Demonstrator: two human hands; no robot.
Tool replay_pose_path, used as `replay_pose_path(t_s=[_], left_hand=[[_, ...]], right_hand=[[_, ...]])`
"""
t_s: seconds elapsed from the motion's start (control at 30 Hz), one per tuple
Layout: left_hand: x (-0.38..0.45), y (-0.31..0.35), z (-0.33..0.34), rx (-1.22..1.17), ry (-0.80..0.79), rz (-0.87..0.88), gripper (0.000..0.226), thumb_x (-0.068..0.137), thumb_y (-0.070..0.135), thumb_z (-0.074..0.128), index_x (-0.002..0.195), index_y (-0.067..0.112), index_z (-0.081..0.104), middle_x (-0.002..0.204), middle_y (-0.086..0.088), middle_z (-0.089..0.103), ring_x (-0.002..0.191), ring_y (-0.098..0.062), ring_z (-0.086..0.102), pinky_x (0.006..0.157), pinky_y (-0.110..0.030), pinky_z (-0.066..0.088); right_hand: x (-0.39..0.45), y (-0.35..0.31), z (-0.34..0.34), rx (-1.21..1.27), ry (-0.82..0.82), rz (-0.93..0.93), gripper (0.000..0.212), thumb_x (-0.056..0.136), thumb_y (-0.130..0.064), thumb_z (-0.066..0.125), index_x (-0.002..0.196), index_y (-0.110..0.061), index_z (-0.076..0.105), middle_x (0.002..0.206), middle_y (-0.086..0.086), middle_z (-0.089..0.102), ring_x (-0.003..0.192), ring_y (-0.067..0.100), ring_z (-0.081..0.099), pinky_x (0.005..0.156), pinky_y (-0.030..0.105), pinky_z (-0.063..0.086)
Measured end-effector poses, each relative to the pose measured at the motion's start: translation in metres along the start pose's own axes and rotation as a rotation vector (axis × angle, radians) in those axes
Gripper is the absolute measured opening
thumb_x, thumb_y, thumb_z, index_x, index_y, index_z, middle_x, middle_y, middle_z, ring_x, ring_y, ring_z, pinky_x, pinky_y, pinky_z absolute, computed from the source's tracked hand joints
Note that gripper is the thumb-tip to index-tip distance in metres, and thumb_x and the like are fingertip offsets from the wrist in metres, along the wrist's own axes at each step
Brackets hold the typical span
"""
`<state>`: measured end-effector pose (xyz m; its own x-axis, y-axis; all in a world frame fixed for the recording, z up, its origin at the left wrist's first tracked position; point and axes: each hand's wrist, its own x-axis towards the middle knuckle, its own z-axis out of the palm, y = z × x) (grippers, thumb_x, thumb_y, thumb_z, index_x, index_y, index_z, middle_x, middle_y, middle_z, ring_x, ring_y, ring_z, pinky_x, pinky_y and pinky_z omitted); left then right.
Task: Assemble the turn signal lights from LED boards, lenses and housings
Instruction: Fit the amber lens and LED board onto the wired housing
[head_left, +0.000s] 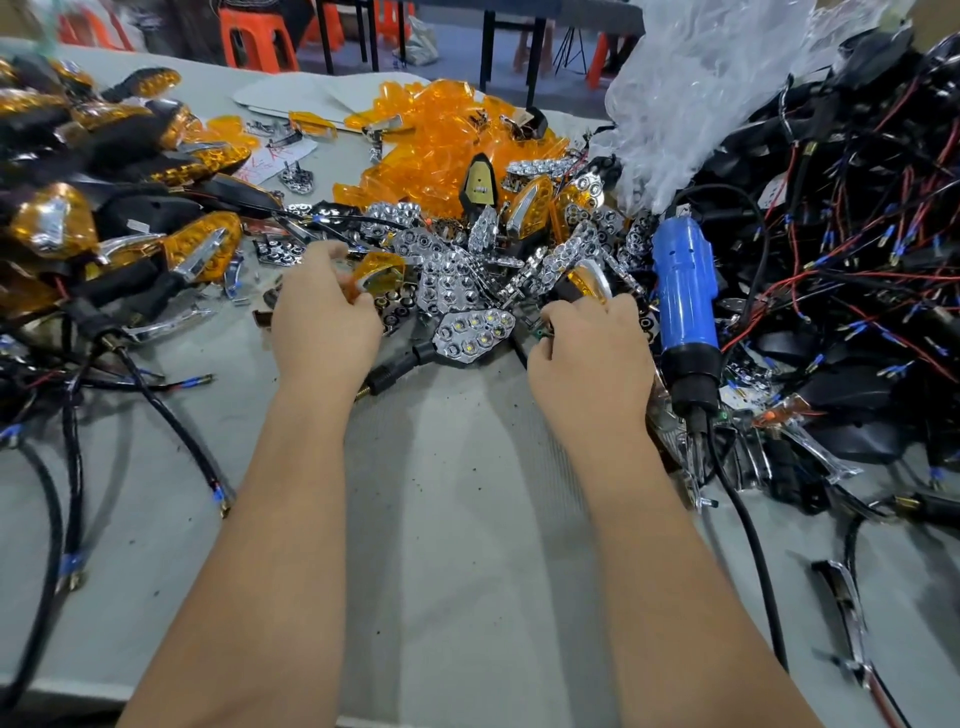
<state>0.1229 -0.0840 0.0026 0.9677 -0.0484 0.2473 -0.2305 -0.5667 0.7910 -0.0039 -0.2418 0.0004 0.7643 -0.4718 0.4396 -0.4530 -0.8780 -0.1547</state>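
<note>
My left hand (324, 317) grips an amber lens (378, 270) at the near edge of the parts heap. My right hand (589, 358) closes around a small dark part with a green tip (543, 330), just below an amber-and-chrome lamp piece (587, 280). Between the two hands lies a black housing with a chrome LED reflector (475, 332) fitted in it, its threaded stem (382, 382) pointing toward the left. Behind it lie several loose chrome reflectors (452, 280) and a pile of amber lenses (431, 156).
A blue electric screwdriver (685, 306) lies right of my right hand, its cord (748, 530) running toward me. Finished amber lamps (202, 249) are stacked at the left. Black housings with red and black wires (857, 260) fill the right. A clear plastic bag (701, 93) sits behind.
</note>
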Motion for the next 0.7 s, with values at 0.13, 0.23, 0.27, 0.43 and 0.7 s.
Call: replay_pose_path(t_s=[0.13, 0.23, 0.27, 0.43, 0.7], left_hand=[[0.0001, 0.0004, 0.0014, 0.115, -0.104, 0.029, 0.059, 0.085, 0.001, 0.061, 0.140, 0.017, 0.050, 0.127, -0.012, 0.054, 0.113, -0.030, 0.054, 0.093, -0.039, 0.047], [-0.0033, 0.0019, 0.0010, 0.202, -0.187, 0.041, 0.056, 0.082, 0.008, 0.059, 0.137, 0.019, 0.054, 0.129, -0.017, 0.048, 0.120, -0.035, 0.047, 0.100, -0.044, 0.044], [-0.0041, 0.0023, 0.0008, 0.232, -0.203, 0.041, 0.053, 0.082, 0.014, 0.059, 0.135, 0.021, 0.054, 0.128, -0.016, 0.048, 0.121, -0.036, 0.044, 0.099, -0.045, 0.042], [-0.0063, 0.0031, 0.0026, 0.310, -0.213, 0.051, 0.039, 0.091, 0.042, 0.055, 0.126, 0.023, 0.056, 0.120, -0.006, 0.062, 0.120, -0.034, 0.045, 0.099, -0.046, 0.041], [-0.0023, 0.0015, 0.0093, 0.174, -0.103, 0.068, 0.054, 0.092, 0.029, 0.063, 0.142, 0.020, 0.043, 0.133, -0.007, 0.058, 0.124, -0.033, 0.050, 0.103, -0.051, 0.043]], right_hand=[[-0.0022, -0.0035, 0.0026, -0.097, -0.035, 0.008, 0.021, 0.094, -0.022, 0.049, 0.106, -0.015, 0.065, 0.107, 0.002, 0.058, 0.106, 0.027, 0.039, 0.087, 0.036, 0.028], [-0.0034, -0.0042, 0.0040, -0.146, -0.040, 0.011, 0.021, 0.093, -0.021, 0.048, 0.102, -0.016, 0.066, 0.102, 0.000, 0.056, 0.105, 0.028, 0.038, 0.087, 0.037, 0.024], [-0.0035, -0.0040, 0.0047, -0.155, -0.045, 0.007, 0.022, 0.093, -0.020, 0.048, 0.102, -0.017, 0.067, 0.100, -0.001, 0.056, 0.104, 0.027, 0.038, 0.086, 0.037, 0.023], [-0.0023, -0.0014, 0.0056, -0.175, -0.022, 0.010, 0.019, 0.092, -0.013, 0.053, 0.097, -0.022, 0.069, 0.088, -0.007, 0.056, 0.099, 0.026, 0.038, 0.078, 0.034, 0.015], [0.0019, 0.0010, 0.0029, 0.180, 0.168, 0.109, 0.009, 0.097, -0.021, 0.058, 0.104, -0.018, 0.061, 0.082, -0.003, 0.052, 0.096, 0.027, 0.044, 0.085, 0.036, 0.023]])
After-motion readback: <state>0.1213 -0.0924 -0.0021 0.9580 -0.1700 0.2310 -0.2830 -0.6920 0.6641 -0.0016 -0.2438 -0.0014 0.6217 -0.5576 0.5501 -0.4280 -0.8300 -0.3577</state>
